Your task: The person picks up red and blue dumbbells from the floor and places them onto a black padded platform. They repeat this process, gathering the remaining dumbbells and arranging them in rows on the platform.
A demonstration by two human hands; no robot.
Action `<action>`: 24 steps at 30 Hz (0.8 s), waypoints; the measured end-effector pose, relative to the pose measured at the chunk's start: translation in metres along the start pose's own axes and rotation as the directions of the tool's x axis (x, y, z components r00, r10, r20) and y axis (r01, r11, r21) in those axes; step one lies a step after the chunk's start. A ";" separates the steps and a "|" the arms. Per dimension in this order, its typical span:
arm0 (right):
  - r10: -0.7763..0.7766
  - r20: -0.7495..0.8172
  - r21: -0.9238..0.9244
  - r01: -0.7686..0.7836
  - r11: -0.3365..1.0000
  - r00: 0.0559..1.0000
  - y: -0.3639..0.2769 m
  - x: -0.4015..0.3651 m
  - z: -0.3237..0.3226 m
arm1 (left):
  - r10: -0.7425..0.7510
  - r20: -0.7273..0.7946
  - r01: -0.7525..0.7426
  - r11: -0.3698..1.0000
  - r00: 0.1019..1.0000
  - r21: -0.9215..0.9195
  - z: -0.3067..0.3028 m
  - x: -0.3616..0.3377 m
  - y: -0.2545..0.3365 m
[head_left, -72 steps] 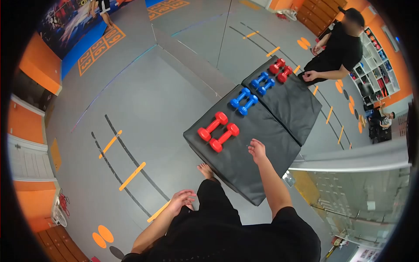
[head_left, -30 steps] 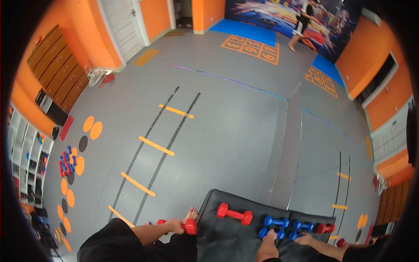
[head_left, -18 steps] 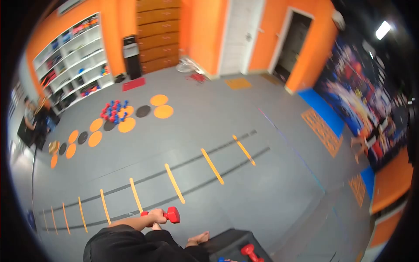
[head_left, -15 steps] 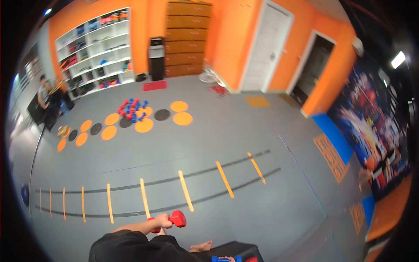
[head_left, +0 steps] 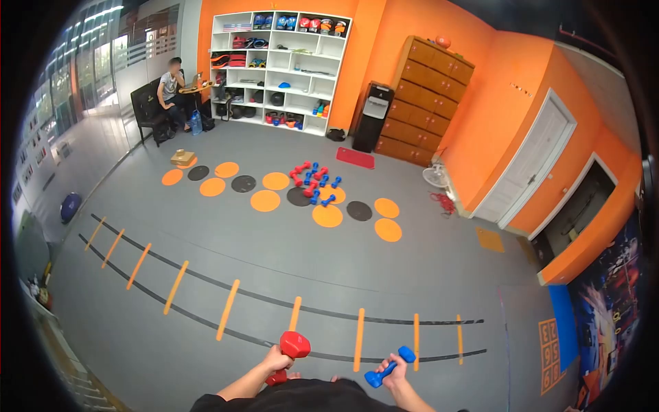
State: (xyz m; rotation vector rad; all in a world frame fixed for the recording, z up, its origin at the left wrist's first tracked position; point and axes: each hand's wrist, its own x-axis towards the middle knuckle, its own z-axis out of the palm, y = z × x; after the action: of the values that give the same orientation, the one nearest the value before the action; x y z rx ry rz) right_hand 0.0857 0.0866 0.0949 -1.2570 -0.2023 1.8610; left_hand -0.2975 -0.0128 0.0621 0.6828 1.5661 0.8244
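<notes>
My left hand (head_left: 276, 360) is wrapped round the handle of a red dumbbell (head_left: 295, 345), held out in front of my body at the bottom of the view. To its right, my right hand (head_left: 393, 371) grips a smaller blue dumbbell (head_left: 406, 354), tilted so that one end points up and away. Both dumbbells are above the grey floor, over the floor ladder markings (head_left: 360, 340). A group of red and blue dumbbells (head_left: 316, 180) lies on the floor farther off, among orange and black discs.
White shelves (head_left: 274, 96) with sports gear line the orange wall, beside a black water dispenser (head_left: 374, 117) and a brown cabinet (head_left: 425, 103). At the far left a person (head_left: 171, 93) sits by a small table. A cardboard box (head_left: 182, 157) rests near the discs.
The view has turned to the left. My right hand with the blue dumbbell has come up from low beside a black surface. The left hand still holds the red dumbbell.
</notes>
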 end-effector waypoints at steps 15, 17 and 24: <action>0.147 0.282 -0.191 -0.094 0.977 0.948 -0.065 0.245 0.235 | -0.077 -0.126 0.011 0.891 0.989 -0.454 -0.125 0.181 0.160; 0.181 0.287 -0.167 -0.137 0.976 0.941 -0.084 0.280 0.275 | -0.079 -0.099 0.025 0.889 0.992 -0.457 -0.137 0.221 0.195; 0.305 0.412 -0.034 -0.320 0.947 0.859 -0.141 0.390 0.423 | -0.071 0.016 0.068 0.850 0.997 -0.522 -0.184 0.346 0.316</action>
State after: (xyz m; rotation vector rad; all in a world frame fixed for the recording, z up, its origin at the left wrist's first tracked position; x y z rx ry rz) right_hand -0.2312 0.5867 0.1095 -0.8921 -0.1969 2.3961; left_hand -0.5370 0.4242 0.1332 0.2232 1.2742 1.1378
